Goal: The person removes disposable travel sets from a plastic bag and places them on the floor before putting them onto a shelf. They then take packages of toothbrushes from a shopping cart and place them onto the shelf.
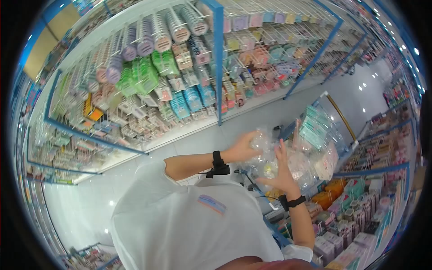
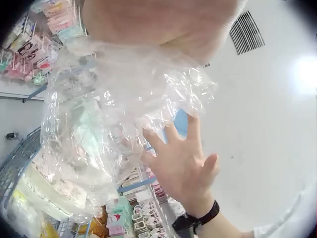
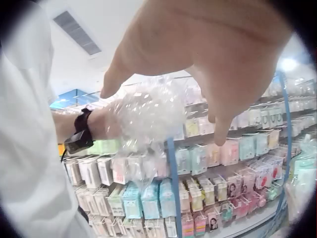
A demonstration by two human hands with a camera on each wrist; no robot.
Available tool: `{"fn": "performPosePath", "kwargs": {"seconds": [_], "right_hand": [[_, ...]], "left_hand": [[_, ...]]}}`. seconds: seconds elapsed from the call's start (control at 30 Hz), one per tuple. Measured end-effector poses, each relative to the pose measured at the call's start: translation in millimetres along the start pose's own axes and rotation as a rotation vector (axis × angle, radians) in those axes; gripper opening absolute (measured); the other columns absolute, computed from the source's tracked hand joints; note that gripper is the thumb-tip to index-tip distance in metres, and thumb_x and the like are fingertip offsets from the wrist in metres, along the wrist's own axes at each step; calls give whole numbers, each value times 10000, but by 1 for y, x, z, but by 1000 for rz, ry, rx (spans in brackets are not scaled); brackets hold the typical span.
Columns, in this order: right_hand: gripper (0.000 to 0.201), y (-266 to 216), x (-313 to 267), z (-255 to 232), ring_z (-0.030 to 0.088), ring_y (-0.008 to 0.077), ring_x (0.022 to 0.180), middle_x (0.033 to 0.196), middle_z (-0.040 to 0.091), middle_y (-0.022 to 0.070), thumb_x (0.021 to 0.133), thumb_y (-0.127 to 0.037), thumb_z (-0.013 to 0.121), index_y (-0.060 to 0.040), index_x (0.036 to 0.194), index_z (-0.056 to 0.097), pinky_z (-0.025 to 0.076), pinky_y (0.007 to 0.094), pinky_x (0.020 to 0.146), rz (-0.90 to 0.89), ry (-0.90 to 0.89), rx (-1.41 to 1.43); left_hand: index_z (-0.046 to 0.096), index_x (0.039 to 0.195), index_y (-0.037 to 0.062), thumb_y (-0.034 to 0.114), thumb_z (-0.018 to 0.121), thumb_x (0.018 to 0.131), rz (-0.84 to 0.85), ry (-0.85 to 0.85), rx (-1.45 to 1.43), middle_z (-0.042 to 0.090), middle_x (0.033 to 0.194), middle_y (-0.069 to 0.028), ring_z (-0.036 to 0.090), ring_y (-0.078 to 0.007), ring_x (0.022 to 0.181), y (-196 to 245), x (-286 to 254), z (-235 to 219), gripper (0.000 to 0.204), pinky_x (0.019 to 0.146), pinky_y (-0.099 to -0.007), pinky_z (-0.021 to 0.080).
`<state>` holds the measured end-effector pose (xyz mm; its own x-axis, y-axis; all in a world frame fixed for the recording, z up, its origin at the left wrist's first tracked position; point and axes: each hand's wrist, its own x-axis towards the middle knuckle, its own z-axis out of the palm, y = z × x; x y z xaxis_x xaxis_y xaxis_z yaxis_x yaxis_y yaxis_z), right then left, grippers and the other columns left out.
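My left hand [image 1: 243,147] grips a crumpled clear plastic bag [image 2: 143,89], which bunches over its fingers and hangs loosely below them. Facing it, my right hand [image 1: 286,173] is spread with thumb and fingers apart, its fingertips close to the plastic in the left wrist view. In the right wrist view the bag [image 3: 148,114] covers most of the left hand. Below and beyond both hands is a cart with a blue mesh basket [image 2: 17,166], heaped with goods in clear wrapping. Mint-green packs [image 1: 313,128] lie on top of the heap.
A brass-coloured cart handle [image 1: 342,118] rises on the far side. Hanging racks [image 1: 180,67] with blue posts line the aisle ahead, and shelves of boxed goods [image 1: 342,225] stand close on the right. Shiny pale floor [image 1: 85,216] runs along the aisle.
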<state>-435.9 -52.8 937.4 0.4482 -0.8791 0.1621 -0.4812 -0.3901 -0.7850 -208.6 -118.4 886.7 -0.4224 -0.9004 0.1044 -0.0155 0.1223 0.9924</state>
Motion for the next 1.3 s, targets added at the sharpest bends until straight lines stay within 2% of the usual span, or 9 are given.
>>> {"fn": "performPosePath", "kwargs": {"seconds": [0.07,0.27,0.43,0.53,0.87,1.07,1.23,1.27,1.3], "right_hand": [[1321,-2,5,14,171,471,1517,1654,93,245,586,-414,974,-219,1616,170,301,567,1180,-161,-16,-131],[1183,20,10,38,273,519,1453,1627,135,294,590,-350,964,-177,1551,298,399,602,1107,-297,302,-21],[826,39,-4,34,493,478,1314,1445,502,263,666,-139,861,-78,1407,501,473,528,1041,-333,206,-64],[699,41,-15,31,580,460,1218,1357,578,258,672,-116,838,-58,1321,583,493,492,1023,-322,209,-33],[553,56,-40,5,619,421,1175,1230,662,212,668,-83,792,-54,1203,655,503,462,1006,-265,223,7],[614,159,-128,-4,616,410,1161,1214,673,188,600,-78,779,-74,1202,658,482,466,1020,-45,118,-53],[651,206,-231,8,549,406,1265,1330,602,229,720,-233,847,-33,1294,616,457,453,1057,400,44,-86],[751,233,-254,19,519,431,1292,1358,576,242,731,-241,843,-12,1373,527,423,454,1099,347,58,-176],[876,222,-257,14,506,458,1294,1390,543,259,735,-244,846,-6,1451,401,411,459,1111,566,32,-75]], "left_hand": [[573,1295,23,67,777,764,2,0,-2,644,1237,-97,584,-174,1174,13,-3,11,571,1034,-364,457],[397,1461,47,100,777,803,-32,138,32,520,1405,-160,492,-247,1322,12,-20,46,762,1096,-380,413],[145,1576,53,210,798,846,0,124,124,314,1551,-192,313,-310,1460,11,-37,60,992,1190,-418,300],[114,1590,38,272,804,860,-115,68,-38,278,1568,-197,258,-307,1487,17,-51,69,1031,1215,-421,250],[124,1599,31,395,752,915,-134,40,110,288,1580,-247,357,-336,1445,24,-63,78,997,1155,-443,360],[395,1500,84,317,658,998,-233,122,346,417,1495,-140,541,-286,1254,-3,-79,47,612,954,-387,516],[561,1349,73,268,725,946,-288,221,477,519,1381,-132,604,-285,1125,-40,-107,22,476,841,-364,558],[563,1351,65,261,719,952,-338,216,474,540,1376,-128,627,-287,1120,-45,-114,20,471,844,-369,558],[565,1353,58,255,713,957,-380,211,480,561,1372,-125,651,-290,1116,-50,-117,17,466,847,-373,558]]}}
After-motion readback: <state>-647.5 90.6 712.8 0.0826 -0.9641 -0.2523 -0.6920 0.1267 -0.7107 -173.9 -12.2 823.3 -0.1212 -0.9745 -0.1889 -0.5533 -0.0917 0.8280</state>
